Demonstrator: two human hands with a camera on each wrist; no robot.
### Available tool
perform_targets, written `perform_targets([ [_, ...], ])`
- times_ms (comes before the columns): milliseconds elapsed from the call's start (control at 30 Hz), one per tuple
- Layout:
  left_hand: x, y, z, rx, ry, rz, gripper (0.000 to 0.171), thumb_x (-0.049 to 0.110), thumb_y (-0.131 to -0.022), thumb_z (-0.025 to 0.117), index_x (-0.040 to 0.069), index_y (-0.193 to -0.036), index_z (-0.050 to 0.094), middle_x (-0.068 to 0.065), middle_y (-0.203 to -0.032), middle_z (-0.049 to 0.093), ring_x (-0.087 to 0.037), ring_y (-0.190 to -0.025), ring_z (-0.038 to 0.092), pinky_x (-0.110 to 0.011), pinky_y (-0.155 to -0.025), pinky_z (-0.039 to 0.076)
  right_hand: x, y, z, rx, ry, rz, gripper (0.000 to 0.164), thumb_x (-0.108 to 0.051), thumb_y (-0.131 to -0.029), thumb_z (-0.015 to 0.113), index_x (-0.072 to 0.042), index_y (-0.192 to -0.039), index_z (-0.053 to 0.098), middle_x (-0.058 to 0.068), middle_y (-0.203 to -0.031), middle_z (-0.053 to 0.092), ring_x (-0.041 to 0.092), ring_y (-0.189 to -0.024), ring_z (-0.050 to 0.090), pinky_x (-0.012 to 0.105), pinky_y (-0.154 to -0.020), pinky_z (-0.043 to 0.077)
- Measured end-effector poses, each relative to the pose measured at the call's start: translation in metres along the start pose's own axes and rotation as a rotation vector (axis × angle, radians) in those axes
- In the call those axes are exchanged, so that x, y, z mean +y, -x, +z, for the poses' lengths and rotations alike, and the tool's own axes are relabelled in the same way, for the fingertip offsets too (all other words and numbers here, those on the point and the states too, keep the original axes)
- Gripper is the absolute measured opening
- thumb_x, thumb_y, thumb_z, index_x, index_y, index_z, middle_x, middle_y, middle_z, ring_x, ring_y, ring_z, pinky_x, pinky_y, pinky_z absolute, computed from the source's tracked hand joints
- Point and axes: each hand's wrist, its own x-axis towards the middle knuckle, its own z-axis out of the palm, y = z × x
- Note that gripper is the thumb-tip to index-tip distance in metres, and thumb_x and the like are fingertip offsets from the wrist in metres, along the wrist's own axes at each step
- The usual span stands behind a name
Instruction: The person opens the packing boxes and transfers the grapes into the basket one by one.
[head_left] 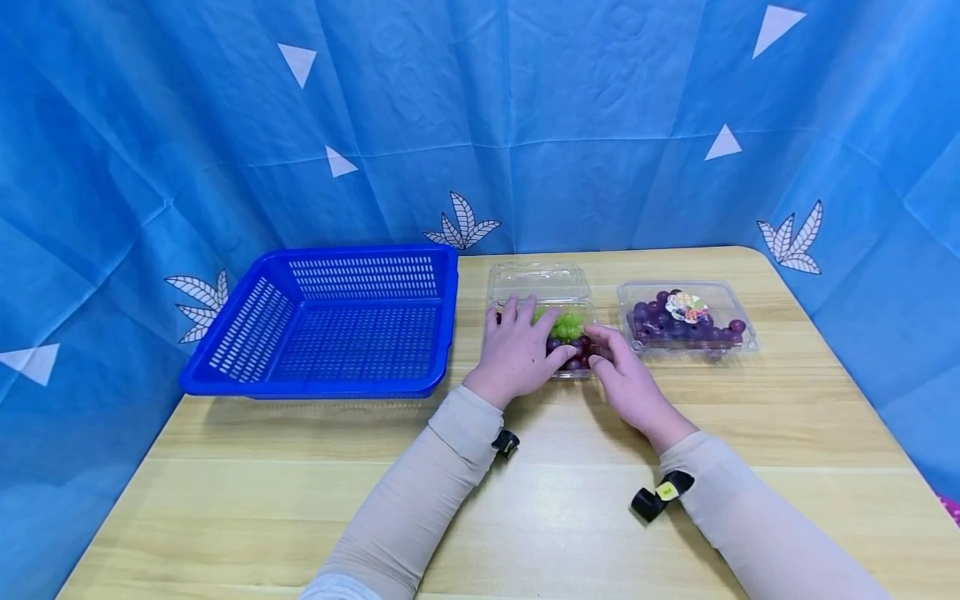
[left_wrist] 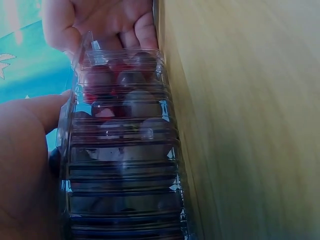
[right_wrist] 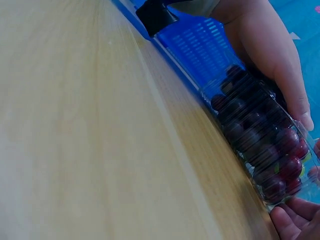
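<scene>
One open clear box (left_wrist: pixel 122 170), containing dark grapes (head_left: pixel 573 360) and one green cluster (head_left: pixel 567 325), stands on the desk (head_left: pixel 555 508) between the hands, its lid (head_left: pixel 538 283) folded back on the far side. The left hand (head_left: pixel 517 346) obstructs part of the contents; its fingers are spread, released. The right hand (head_left: pixel 626 379) is at the near right end, fingers bent; whether they grasp cannot be told.

One blue basket (head_left: pixel 352 388) stands left; one lidded box (head_left: pixel 686 332) of purple grapes, right. Behind: a patterned blue curtain (head_left: pixel 585 100).

Markings: one fruit-picture sticker (head_left: pixel 686 307) on the lidded box; one yellow tag (head_left: pixel 667 491) at the right wrist. Writing illegible.

Count: two boxes, one basket; individual grapes uncountable.
</scene>
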Motion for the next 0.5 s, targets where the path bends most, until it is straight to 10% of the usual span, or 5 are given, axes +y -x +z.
perform_targets([
  [267,-0.002,-0.001,0.003,0.014,0.008,-0.006,0.068,0.071,-0.087,0.031,0.035,-0.145,0.031,-0.008,-0.151,0.026,-0.035,-0.138,0.016,-0.060,-0.107,0.010,-0.028,0.006,-0.003,-0.021,-0.025,-0.002,0.044,-0.003,-0.097,0.041,0.002,-0.139,0.034,0.022,-0.140,0.037,0.039,-0.125,0.040,0.053,-0.103,0.031],
  [500,0.000,-0.001,0.004,0.032,-0.031,-0.003,0.068,0.071,-0.087,0.032,0.034,-0.144,0.033,-0.006,-0.148,0.030,-0.032,-0.136,0.021,-0.060,-0.106,0.013,-0.001,-0.001,-0.001,-0.011,0.005,-0.014,0.043,-0.011,-0.098,0.042,-0.008,-0.140,0.036,0.014,-0.142,0.038,0.033,-0.127,0.040,0.050,-0.104,0.032],
])
